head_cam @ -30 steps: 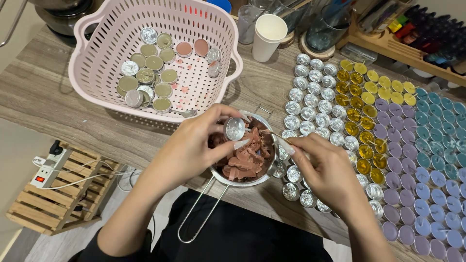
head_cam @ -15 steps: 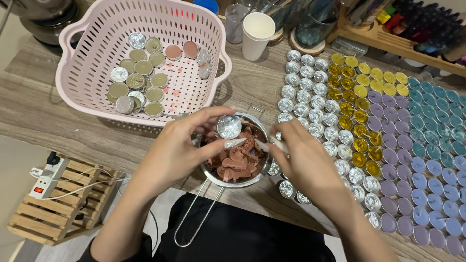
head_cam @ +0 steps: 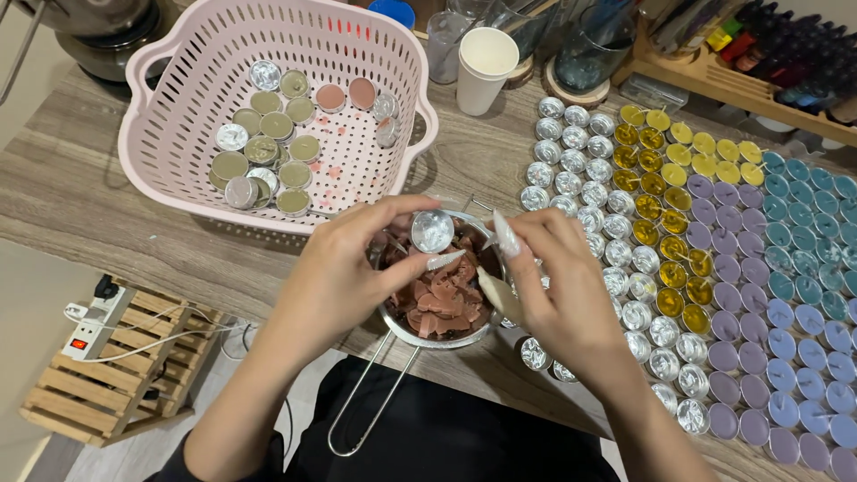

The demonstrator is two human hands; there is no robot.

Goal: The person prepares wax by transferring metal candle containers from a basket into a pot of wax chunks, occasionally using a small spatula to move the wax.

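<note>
My left hand (head_cam: 344,272) pinches a small silver tealight cup (head_cam: 432,231) over a metal pot (head_cam: 446,335) with a wire handle. Brownish-pink wax pieces (head_cam: 442,303) fill the pot. My right hand (head_cam: 562,286) holds a thin wooden stick (head_cam: 496,293) beside the cup, its fingers curled around it. Both hands hover above the pot at the table's front edge.
A pink perforated basket (head_cam: 178,125) at the back left holds several tealight cups. Rows of silver, yellow, purple and teal tealights (head_cam: 696,232) cover the table's right side. A white paper cup (head_cam: 484,67) and glass jars stand behind. A wooden crate with a power strip (head_cam: 94,326) sits on the floor at the left.
Both hands stay over the pot; the tealight cup has turned slightly in my left hand and the stick in my right hand has shifted. The camera view drifted a little.
</note>
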